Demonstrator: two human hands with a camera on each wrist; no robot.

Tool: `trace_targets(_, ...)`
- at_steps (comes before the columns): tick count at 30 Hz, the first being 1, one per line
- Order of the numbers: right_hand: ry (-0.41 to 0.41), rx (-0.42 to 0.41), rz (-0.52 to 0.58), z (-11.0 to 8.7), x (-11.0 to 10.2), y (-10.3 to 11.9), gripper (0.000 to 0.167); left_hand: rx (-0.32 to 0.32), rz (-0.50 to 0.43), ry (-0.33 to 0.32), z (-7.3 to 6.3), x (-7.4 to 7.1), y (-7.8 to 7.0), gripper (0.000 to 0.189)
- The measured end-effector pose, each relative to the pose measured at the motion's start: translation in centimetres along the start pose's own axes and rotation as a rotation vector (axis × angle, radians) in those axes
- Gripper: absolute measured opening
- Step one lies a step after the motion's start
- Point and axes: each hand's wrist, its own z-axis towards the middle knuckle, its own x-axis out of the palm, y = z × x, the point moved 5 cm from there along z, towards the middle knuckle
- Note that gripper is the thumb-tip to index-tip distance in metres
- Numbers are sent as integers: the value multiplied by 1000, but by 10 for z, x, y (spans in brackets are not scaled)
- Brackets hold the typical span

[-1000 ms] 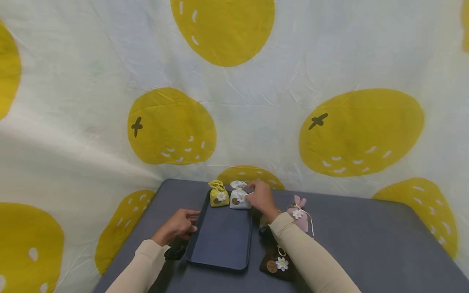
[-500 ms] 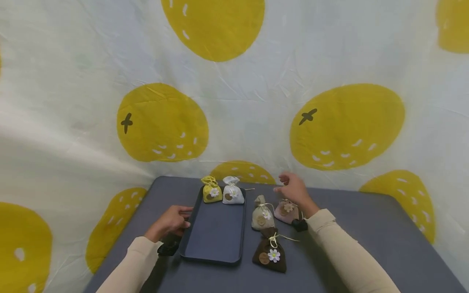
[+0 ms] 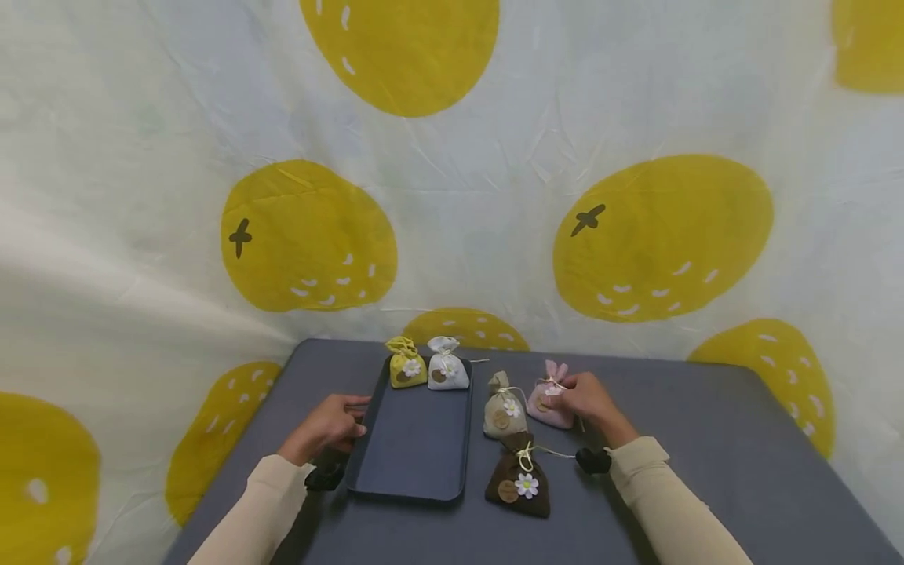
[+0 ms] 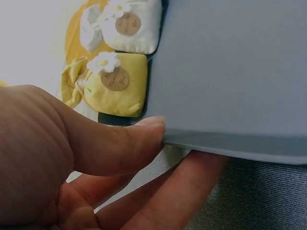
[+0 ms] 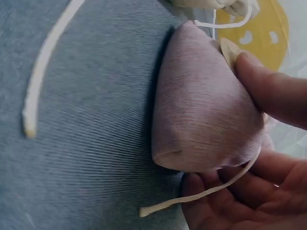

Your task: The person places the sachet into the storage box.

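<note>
My left hand [image 3: 327, 426] pinches the left rim of a dark grey tray [image 3: 410, 447], thumb on top and fingers beneath, as the left wrist view shows. At the tray's far end a yellow pouch [image 3: 406, 369] and a white pouch [image 3: 446, 370] sit side by side, each with a flower and a round tag. Right of the tray, my right hand [image 3: 589, 402] grips a pink drawstring pouch [image 3: 544, 404]. In the right wrist view the thumb lies on one side of the pink pouch [image 5: 206, 105] and the fingers on the other.
Between tray and pink pouch stands a beige pouch [image 3: 503, 408]. Nearer lies a dark brown pouch [image 3: 519, 479], its cord trailing right. Everything rests on a grey-covered table [image 3: 706, 439]. A white curtain [image 3: 480, 235] with yellow fruit prints hangs behind.
My right hand has left the white pouch, swung right past the beige pouch, and come down onto the pink pouch, now gripping it. The left hand stays on the tray rim.
</note>
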Motion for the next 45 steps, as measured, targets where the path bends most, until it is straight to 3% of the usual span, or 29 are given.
trace_targets(10,10,-47,-40,0,1,2,25,7,4,-18,1,0,-5,67)
trace_targets(15,-62,-81,-106,2,-1,1,26,19,10,-19,1,0,-4,67)
trace_targets(27,-230,-203,-109,5,-12,11,25,2,-6,-31,-1,3,-4,64)
trace_targets(35,-235,-226,-97,7,-23,27,26,10,7,-44,-3,4,-4,64)
trace_targets(45,-199,-295,-87,6,-20,55,35,-7,-11,-45,0,5,0,67)
